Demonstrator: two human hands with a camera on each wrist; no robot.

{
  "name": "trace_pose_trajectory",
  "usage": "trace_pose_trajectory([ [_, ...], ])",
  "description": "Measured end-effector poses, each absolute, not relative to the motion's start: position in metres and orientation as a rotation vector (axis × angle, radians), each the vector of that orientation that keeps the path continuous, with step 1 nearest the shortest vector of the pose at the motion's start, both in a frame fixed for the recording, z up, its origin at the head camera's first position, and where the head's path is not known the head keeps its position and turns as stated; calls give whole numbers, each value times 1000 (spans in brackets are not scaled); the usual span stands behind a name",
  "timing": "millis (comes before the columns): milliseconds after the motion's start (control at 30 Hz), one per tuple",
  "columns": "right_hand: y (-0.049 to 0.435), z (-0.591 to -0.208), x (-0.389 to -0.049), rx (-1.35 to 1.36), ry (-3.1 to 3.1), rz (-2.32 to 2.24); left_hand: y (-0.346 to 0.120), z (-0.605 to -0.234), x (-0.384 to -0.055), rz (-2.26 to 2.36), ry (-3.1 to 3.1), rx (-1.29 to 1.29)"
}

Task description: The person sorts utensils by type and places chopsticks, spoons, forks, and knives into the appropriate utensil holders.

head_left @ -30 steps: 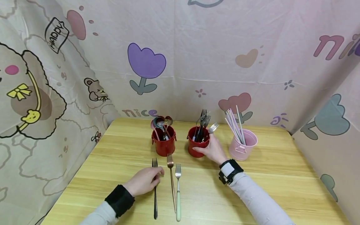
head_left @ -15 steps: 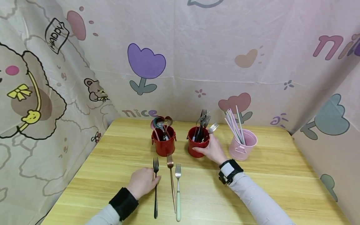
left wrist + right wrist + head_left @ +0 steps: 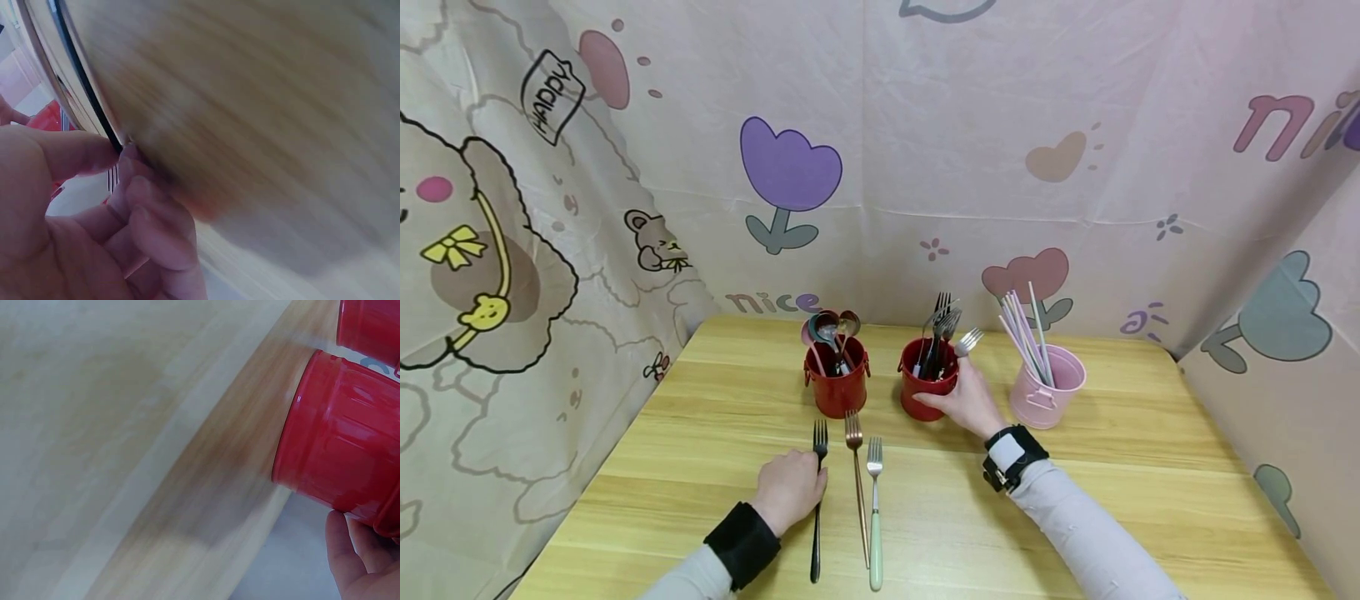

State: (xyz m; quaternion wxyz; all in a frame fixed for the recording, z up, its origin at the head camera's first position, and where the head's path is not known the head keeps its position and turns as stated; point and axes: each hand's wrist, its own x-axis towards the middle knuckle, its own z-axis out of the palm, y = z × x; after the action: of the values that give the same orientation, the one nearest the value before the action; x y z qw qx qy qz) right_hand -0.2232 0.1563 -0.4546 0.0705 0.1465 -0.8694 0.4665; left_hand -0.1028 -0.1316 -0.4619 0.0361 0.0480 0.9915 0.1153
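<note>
In the head view my left hand (image 3: 790,490) lies at the front left and pinches a black fork (image 3: 816,546) by its handle, between thumb and fingertips. The left wrist view has this dark handle (image 3: 87,81) running up from the pinch. Beside it lie a copper-coloured fork (image 3: 858,483) and a fork with a pale green handle (image 3: 876,533), tines away from me. My right hand (image 3: 972,404) grips the right side of a red bucket (image 3: 917,392) of upright forks, thumb across its front. A silver fork head (image 3: 970,342) shows just above that hand.
Left of the gripped bucket stands another red bucket (image 3: 841,387) holding several spoons. A pink bucket (image 3: 1051,392) with several thin pale sticks (image 3: 1030,337) stands on the right, close to my right wrist. Printed cloth (image 3: 880,167) hangs behind the wooden table (image 3: 1075,500).
My left hand has closed its fingers on the black fork, and the fork's tines have shifted slightly right. The right hand and the buckets have stayed in place.
</note>
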Motion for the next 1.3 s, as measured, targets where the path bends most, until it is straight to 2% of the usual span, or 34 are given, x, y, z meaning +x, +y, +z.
trace_pose_trajectory([
  [567,156,-455,-223,417,-2633,1394,-136,-461,-105,712,3011,131],
  [833,156,-456,-223,443,-2613,1394,-134,-450,-108,1000,2936,174],
  [1300,156,-457,-224,433,-2620,1371,-121,-422,-130,1208,2972,335],
])
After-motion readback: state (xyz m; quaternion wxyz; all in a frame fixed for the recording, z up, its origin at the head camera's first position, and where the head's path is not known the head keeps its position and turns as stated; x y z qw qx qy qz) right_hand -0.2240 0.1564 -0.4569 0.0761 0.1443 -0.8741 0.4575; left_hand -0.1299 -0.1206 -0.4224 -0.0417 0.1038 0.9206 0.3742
